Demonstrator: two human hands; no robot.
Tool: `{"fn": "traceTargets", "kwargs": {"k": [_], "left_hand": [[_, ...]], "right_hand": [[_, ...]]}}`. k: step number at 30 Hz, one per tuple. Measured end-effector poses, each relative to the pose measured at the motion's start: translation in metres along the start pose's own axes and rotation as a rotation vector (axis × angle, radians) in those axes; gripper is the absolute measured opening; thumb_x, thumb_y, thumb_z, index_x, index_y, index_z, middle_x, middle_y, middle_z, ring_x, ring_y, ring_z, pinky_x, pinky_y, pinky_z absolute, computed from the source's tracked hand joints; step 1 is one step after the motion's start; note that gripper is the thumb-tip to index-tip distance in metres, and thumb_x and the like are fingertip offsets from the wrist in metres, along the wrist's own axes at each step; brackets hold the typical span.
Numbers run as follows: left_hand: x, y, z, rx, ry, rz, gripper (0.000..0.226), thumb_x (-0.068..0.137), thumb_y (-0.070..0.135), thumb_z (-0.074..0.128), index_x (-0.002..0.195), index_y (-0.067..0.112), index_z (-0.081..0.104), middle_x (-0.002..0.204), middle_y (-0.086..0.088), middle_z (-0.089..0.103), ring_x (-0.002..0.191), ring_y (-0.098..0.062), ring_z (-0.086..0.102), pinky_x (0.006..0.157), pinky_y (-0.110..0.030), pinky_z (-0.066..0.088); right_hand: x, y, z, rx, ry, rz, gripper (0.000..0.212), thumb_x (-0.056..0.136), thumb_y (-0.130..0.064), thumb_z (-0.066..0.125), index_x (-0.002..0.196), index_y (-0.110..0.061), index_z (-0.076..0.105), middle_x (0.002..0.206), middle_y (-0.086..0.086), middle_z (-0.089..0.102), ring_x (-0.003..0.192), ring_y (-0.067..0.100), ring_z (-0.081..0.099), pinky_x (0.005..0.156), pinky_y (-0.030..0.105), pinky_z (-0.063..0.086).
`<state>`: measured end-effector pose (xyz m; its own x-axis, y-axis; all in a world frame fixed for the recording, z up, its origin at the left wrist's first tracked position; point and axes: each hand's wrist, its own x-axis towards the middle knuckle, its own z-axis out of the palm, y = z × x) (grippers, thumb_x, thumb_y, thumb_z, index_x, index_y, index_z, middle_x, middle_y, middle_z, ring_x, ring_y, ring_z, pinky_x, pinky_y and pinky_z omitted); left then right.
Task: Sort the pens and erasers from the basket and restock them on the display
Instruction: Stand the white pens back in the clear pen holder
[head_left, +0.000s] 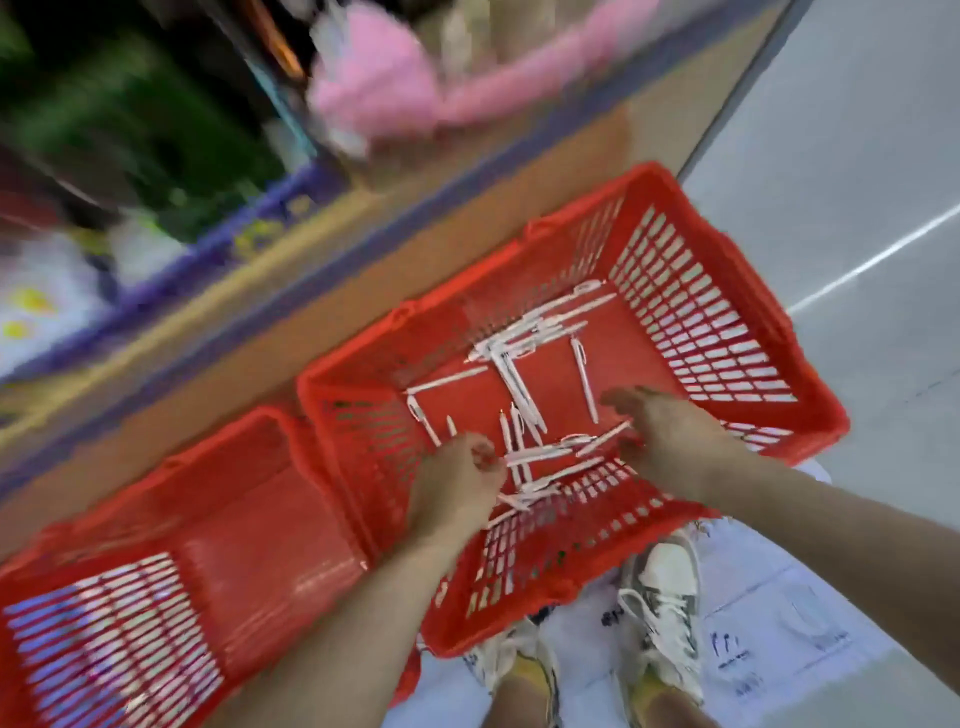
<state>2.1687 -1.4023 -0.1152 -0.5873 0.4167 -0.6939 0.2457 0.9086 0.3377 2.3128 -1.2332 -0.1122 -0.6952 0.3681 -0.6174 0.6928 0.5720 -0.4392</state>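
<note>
head view: inside red basket (457, 405), left hand (454, 486) pinches white pens (524, 395); right hand (670, 436) half-curled touching pens, hold cannot be told.

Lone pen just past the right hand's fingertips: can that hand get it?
Probably yes: the right hand is inside the open basket, and the pen lies apart from the pile, nothing covering it.

Motion blur smears the display (156, 156) into colour; a pink thing (374, 93) there is perhaps plush. My left hand (457, 478) covers some pens (521, 389), its grip unclear. The second basket (249, 519) runs off the left edge.
</note>
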Motion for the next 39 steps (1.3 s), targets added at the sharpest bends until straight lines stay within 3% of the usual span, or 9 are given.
{"fn": "traceTargets", "kwargs": {"k": [6, 9, 13, 20, 24, 30, 35, 39], "left_hand": [[0.108, -0.022, 0.102, 0.032, 0.071, -0.082, 0.046, 0.08, 0.051, 0.062, 0.106, 0.013, 0.056, 0.108, -0.013, 0.067, 0.103, -0.033, 0.062, 0.084, -0.038, 0.051], [0.142, -0.016, 0.127, 0.05, 0.167, -0.09, 0.059, 0.077, 0.056, 0.063, 0.113, 0.012, 0.048, 0.116, -0.016, 0.061, 0.108, -0.037, 0.058, 0.085, -0.041, 0.049], [0.168, -0.01, 0.131, 0.046, 0.236, -0.073, 0.061, 0.075, 0.052, 0.067, 0.114, 0.014, 0.04, 0.115, -0.011, 0.061, 0.104, -0.034, 0.061, 0.077, -0.038, 0.048], [0.174, -0.006, 0.115, 0.065, 0.193, -0.133, 0.064, 0.064, 0.051, 0.071, 0.11, 0.015, 0.046, 0.11, -0.01, 0.066, 0.104, -0.031, 0.063, 0.08, -0.035, 0.048], [0.179, -0.009, 0.11, 0.032, 0.186, -0.199, 0.047, 0.07, 0.044, 0.063, 0.109, 0.018, 0.059, 0.114, -0.007, 0.066, 0.107, -0.031, 0.061, 0.083, -0.034, 0.048], [0.179, -0.013, 0.105, 0.08, 0.218, -0.146, 0.034, 0.078, 0.041, 0.057, 0.101, 0.016, 0.065, 0.106, -0.009, 0.068, 0.102, -0.033, 0.062, 0.079, -0.034, 0.048], [0.172, -0.016, 0.098, 0.061, 0.247, -0.064, 0.026, 0.089, 0.029, 0.048, 0.105, 0.013, 0.061, 0.107, -0.013, 0.066, 0.103, -0.036, 0.059, 0.079, -0.037, 0.046], [0.155, -0.006, 0.091, -0.166, 0.292, 0.029, 0.025, 0.099, 0.022, 0.039, 0.113, 0.005, 0.051, 0.111, -0.021, 0.063, 0.106, -0.038, 0.057, 0.082, -0.039, 0.042]], "right_hand": [[0.118, 0.032, 0.055, -0.079, 0.053, -0.084, 0.069, 0.082, -0.018, 0.056, 0.145, -0.019, 0.027, 0.152, 0.008, 0.03, 0.133, 0.031, 0.04, 0.105, 0.043, 0.04], [0.166, 0.04, 0.071, -0.181, 0.068, -0.152, 0.078, 0.077, -0.016, 0.057, 0.147, -0.016, 0.021, 0.155, 0.009, 0.021, 0.139, 0.031, 0.029, 0.108, 0.045, 0.037], [0.203, 0.03, 0.078, -0.425, 0.158, -0.188, 0.072, 0.084, -0.01, 0.05, 0.148, -0.02, 0.019, 0.155, 0.007, 0.015, 0.143, 0.025, 0.019, 0.108, 0.043, 0.035], [0.216, 0.018, 0.083, -0.522, 0.311, -0.122, 0.041, 0.095, -0.019, 0.034, 0.135, -0.021, 0.037, 0.133, 0.009, 0.037, 0.12, 0.032, 0.038, 0.089, 0.045, 0.046], [0.211, 0.026, 0.081, -0.626, 0.227, -0.118, 0.031, 0.097, -0.02, 0.034, 0.124, -0.019, 0.05, 0.135, 0.009, 0.034, 0.127, 0.029, 0.03, 0.095, 0.044, 0.039], [0.187, 0.043, 0.076, -0.545, 0.03, -0.139, 0.036, 0.096, -0.018, 0.038, 0.132, -0.019, 0.039, 0.129, 0.004, 0.042, 0.122, 0.025, 0.037, 0.089, 0.044, 0.047], [0.166, 0.037, 0.056, -0.441, 0.147, -0.249, 0.031, 0.089, -0.013, 0.04, 0.118, -0.011, 0.05, 0.116, 0.009, 0.051, 0.111, 0.029, 0.042, 0.09, 0.045, 0.046], [0.149, 0.029, 0.038, -0.275, 0.332, -0.304, 0.021, 0.085, -0.003, 0.048, 0.104, -0.006, 0.055, 0.099, 0.016, 0.059, 0.094, 0.035, 0.051, 0.081, 0.033, 0.033]]}}
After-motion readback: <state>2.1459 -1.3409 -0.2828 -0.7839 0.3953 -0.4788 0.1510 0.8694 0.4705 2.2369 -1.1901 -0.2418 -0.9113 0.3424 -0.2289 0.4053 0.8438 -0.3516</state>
